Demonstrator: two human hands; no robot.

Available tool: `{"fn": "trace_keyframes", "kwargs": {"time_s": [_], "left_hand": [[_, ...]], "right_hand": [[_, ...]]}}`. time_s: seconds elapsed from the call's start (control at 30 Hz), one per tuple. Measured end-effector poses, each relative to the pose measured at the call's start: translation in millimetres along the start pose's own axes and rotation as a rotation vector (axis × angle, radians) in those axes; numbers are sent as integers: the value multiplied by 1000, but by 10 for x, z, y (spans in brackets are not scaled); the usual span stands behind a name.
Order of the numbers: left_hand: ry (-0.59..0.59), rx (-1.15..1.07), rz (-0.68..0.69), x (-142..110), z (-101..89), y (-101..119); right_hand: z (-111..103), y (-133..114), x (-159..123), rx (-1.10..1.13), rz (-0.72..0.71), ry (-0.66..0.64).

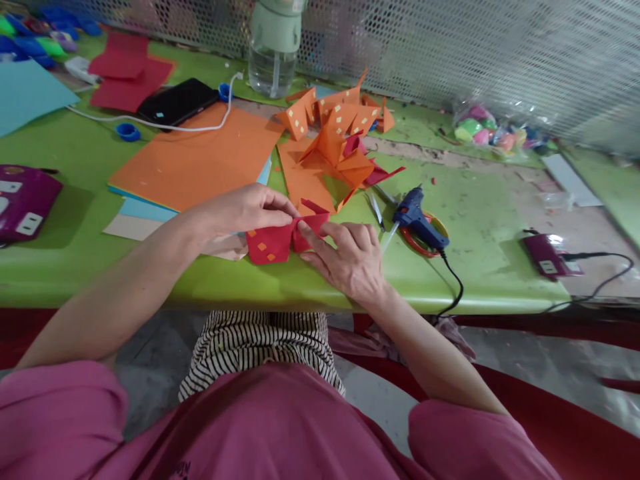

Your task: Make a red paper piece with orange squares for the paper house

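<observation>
Lying at the near edge of the green table (480,283), between both hands: red paper (267,245), folded, dotted with orange squares and taken here as the clock's centre. Reaching in from ten o'clock with the left hand (247,210), thumb and forefinger pinched together on the paper's upper edge, near its middle. Pressing from four o'clock with the right hand (353,259), forefinger against the paper, thumb slightly apart lower down; cannot tell whether clamped on it. At one o'clock, folded orange shapes (334,141), some with pale squares. At three, a blue glue gun (421,222) resting over a ring (419,249), and much farther out a purple box (543,255). At two, well apart, a clear bag (483,130) of colourful pieces. At twelve, a bottle (275,50). At ten, an orange sheet (200,163); at eleven, beyond it, a phone (175,103).
</observation>
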State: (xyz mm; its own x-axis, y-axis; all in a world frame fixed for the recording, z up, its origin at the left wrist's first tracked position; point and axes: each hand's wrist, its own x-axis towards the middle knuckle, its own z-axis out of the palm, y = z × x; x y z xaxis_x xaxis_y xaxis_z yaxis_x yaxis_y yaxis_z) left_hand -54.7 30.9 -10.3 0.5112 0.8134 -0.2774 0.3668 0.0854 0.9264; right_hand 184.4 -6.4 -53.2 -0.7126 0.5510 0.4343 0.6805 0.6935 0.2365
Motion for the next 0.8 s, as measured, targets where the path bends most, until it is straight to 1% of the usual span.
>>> {"fn": "trace_keyframes", "kwargs": {"time_s": [0.1,0.17,0.27,0.37,0.47,0.53,0.6,0.63,0.7,0.8], "left_hand": [[-41,-17,6,-23,-12,32],[-65,-36,14,-10,-23,16],[-52,-66,22,42,-36,-41],[-28,-66,24,89,-41,-80],[-3,2,27,108,-45,-85],[17,55,31,110,-51,-86],[33,98,36,105,-58,-92],[41,120,38,99,-61,-95],[49,165,49,83,-63,-97],[31,220,79,56,-58,-94]], "right_hand": [[-21,-76,9,37,54,20],[-30,-130,21,74,109,5],[-21,-213,47,124,203,-24],[7,-290,74,177,275,-22],[-3,-311,87,359,349,-6],[-56,-261,95,551,423,36],[-135,-158,120,684,511,111],[-175,-94,144,696,552,153],[-239,43,214,644,595,197],[-277,255,321,569,589,172]]}}
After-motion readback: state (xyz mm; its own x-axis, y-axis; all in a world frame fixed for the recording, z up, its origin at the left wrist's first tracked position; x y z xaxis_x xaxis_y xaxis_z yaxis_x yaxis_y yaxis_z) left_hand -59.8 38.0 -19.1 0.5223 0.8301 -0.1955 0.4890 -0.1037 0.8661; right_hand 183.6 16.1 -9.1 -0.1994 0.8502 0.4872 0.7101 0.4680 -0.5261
